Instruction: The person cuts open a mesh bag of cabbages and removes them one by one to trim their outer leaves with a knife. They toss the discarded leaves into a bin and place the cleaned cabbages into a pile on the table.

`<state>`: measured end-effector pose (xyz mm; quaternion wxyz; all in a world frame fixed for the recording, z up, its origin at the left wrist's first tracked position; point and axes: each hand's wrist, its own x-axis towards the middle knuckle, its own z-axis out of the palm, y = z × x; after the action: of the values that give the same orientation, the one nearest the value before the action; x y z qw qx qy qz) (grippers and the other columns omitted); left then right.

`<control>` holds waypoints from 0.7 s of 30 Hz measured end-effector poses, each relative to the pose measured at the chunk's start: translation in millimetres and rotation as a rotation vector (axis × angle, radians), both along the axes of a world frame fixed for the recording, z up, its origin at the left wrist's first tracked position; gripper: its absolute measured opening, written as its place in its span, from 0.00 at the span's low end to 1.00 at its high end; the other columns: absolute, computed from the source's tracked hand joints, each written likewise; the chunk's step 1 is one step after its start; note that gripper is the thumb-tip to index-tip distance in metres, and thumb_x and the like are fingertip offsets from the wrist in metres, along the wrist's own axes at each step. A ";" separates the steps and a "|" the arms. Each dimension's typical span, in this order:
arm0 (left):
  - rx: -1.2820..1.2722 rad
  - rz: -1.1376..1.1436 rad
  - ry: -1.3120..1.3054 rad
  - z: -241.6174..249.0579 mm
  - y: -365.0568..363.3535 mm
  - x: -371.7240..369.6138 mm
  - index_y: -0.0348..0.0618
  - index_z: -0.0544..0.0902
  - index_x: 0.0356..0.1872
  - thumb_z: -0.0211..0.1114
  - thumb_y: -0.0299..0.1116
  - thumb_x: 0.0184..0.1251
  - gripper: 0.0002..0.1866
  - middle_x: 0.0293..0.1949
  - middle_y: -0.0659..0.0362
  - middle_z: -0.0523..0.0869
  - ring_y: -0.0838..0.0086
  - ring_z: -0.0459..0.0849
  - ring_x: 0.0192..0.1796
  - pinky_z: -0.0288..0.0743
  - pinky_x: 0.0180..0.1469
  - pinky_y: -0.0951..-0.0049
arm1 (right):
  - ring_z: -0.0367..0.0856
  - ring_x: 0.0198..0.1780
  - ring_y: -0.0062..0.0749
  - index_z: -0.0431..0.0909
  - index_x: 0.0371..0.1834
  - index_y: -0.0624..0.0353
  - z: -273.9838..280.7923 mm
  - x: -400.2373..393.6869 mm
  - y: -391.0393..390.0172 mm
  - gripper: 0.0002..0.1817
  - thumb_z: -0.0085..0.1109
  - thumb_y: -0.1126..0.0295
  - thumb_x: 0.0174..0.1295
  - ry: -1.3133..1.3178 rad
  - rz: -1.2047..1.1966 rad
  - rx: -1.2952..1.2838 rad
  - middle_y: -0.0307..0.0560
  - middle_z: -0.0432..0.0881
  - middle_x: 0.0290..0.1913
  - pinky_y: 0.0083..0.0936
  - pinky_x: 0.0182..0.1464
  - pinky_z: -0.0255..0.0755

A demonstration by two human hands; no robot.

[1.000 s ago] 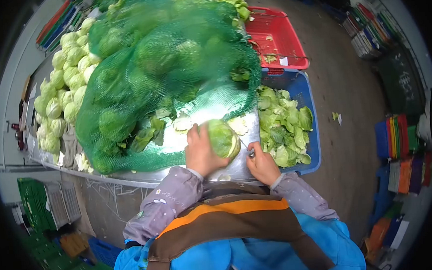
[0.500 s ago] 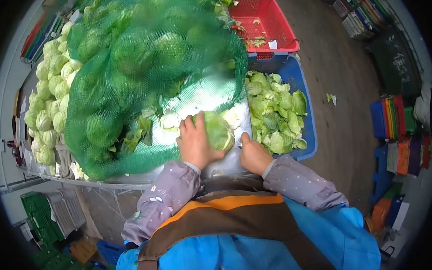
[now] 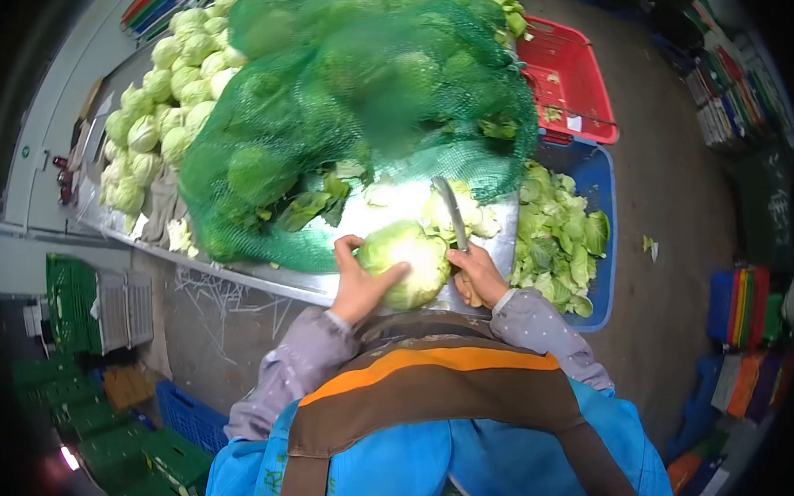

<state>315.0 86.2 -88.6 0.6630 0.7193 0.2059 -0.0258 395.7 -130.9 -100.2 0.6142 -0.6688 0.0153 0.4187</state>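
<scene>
My left hand [image 3: 361,283] is closed around the left side of a pale green cabbage [image 3: 402,264], its thumb pressed across the near face. The cabbage rests at the table's front edge, close to my body. In my right hand [image 3: 481,276], just to its right, is a knife [image 3: 451,208]. The blade points up and away from me, and part of a tan handle shows below my fingers. Pale trimmed cabbage pieces [image 3: 482,219] lie on the metal table [image 3: 501,241] behind the knife. Beyond the cabbage spreads a green mesh sack [image 3: 272,120] with cabbages under it.
Many pale cabbages [image 3: 174,79] are piled at the table's far left, near a grey cloth [image 3: 161,209]. A blue crate [image 3: 600,270] of loose leaves stands against the table's right side. Behind it is a red crate [image 3: 575,72]. Green crates [image 3: 140,450] stand at lower left.
My view has swung, shifting the table right and down in the picture. The knife blade now points up and away in plain sight. My left hand has turned the cabbage and its thumb lies across it.
</scene>
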 end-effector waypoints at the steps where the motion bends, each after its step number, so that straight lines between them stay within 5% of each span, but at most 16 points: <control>1: 0.188 0.029 -0.025 -6.4 -5.0 1.5 0.32 0.54 0.56 0.81 0.40 0.37 0.50 0.53 0.44 0.62 0.56 0.63 0.60 0.60 0.64 0.60 | 0.77 0.19 0.30 0.75 0.45 0.69 4.9 3.2 6.0 0.23 0.59 0.57 0.61 -0.032 -0.002 0.064 0.48 0.79 0.21 0.27 0.25 0.73; 2: 0.375 0.052 -0.052 -8.4 -9.8 5.8 0.32 0.54 0.54 0.81 0.40 0.38 0.48 0.52 0.45 0.61 0.56 0.64 0.58 0.61 0.62 0.61 | 0.77 0.17 0.29 0.78 0.40 0.68 0.2 -2.0 13.7 0.22 0.61 0.55 0.60 -0.522 -0.037 -0.089 0.47 0.80 0.19 0.26 0.22 0.72; 6: 0.326 -0.004 0.000 21.8 -38.6 13.2 0.29 0.55 0.56 0.82 0.41 0.36 0.52 0.55 0.42 0.61 0.53 0.63 0.59 0.62 0.62 0.60 | 0.82 0.21 0.31 0.80 0.40 0.67 27.9 13.9 0.1 0.27 0.65 0.49 0.55 -0.756 -0.142 -0.092 0.49 0.84 0.23 0.28 0.26 0.74; 8: 0.665 -0.182 -0.244 24.5 -47.4 31.8 0.28 0.57 0.59 0.83 0.43 0.31 0.55 0.57 0.41 0.66 0.52 0.67 0.60 0.64 0.62 0.60 | 0.82 0.22 0.34 0.80 0.39 0.68 37.3 29.2 3.0 0.27 0.65 0.49 0.55 -0.747 -0.019 -0.243 0.51 0.83 0.22 0.29 0.27 0.74; 9: 0.658 -0.182 -0.250 25.7 -48.1 40.4 0.28 0.57 0.59 0.83 0.43 0.31 0.55 0.57 0.41 0.66 0.52 0.67 0.60 0.64 0.62 0.60 | 0.83 0.22 0.36 0.80 0.38 0.68 41.1 38.1 3.1 0.27 0.65 0.49 0.55 -0.740 0.100 -0.388 0.53 0.82 0.21 0.29 0.27 0.74; 11: 0.539 -0.291 -0.265 28.6 -50.6 54.8 0.27 0.56 0.64 0.84 0.46 0.29 0.61 0.56 0.37 0.69 0.48 0.72 0.57 0.70 0.59 0.60 | 0.82 0.22 0.42 0.81 0.36 0.67 4.1 67.5 6.5 0.27 0.65 0.48 0.54 -0.904 -0.052 -0.300 0.55 0.80 0.19 0.31 0.28 0.74; 15: 0.710 -0.189 -0.018 35.1 -70.2 60.0 0.23 0.55 0.64 0.81 0.57 0.28 0.65 0.55 0.36 0.71 0.49 0.73 0.58 0.69 0.59 0.59 | 0.82 0.26 0.46 0.81 0.38 0.63 18.4 91.7 6.3 0.25 0.65 0.49 0.54 -0.893 -0.015 -0.434 0.54 0.81 0.20 0.35 0.32 0.74; 17: 0.757 -0.164 -0.048 38.0 -69.9 56.7 0.26 0.58 0.62 0.79 0.60 0.29 0.62 0.54 0.37 0.71 0.48 0.73 0.56 0.70 0.57 0.59 | 0.83 0.28 0.46 0.79 0.43 0.63 25.1 76.7 -0.9 0.24 0.63 0.51 0.56 -0.890 -0.180 -0.420 0.55 0.81 0.21 0.34 0.34 0.74; 20: 0.673 -0.047 0.098 42.5 -60.1 49.9 0.33 0.71 0.51 0.75 0.57 0.42 0.42 0.45 0.43 0.80 0.53 0.79 0.50 0.73 0.53 0.59 | 0.82 0.35 0.43 0.73 0.55 0.63 21.8 37.9 -28.2 0.29 0.65 0.54 0.56 -0.803 -0.263 -0.151 0.57 0.82 0.37 0.34 0.39 0.74; 21: 0.675 -0.040 0.104 38.3 -59.3 46.9 0.33 0.71 0.51 0.75 0.57 0.42 0.42 0.45 0.43 0.80 0.53 0.79 0.50 0.73 0.53 0.59 | 0.82 0.35 0.43 0.73 0.55 0.63 18.5 23.7 -29.5 0.29 0.65 0.54 0.56 -0.800 -0.256 -0.145 0.57 0.82 0.37 0.34 0.39 0.74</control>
<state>361.9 26.8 -50.2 0.3754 0.8999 0.2219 -0.0058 419.5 -160.4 -81.7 0.5702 -0.8126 -0.1121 0.0444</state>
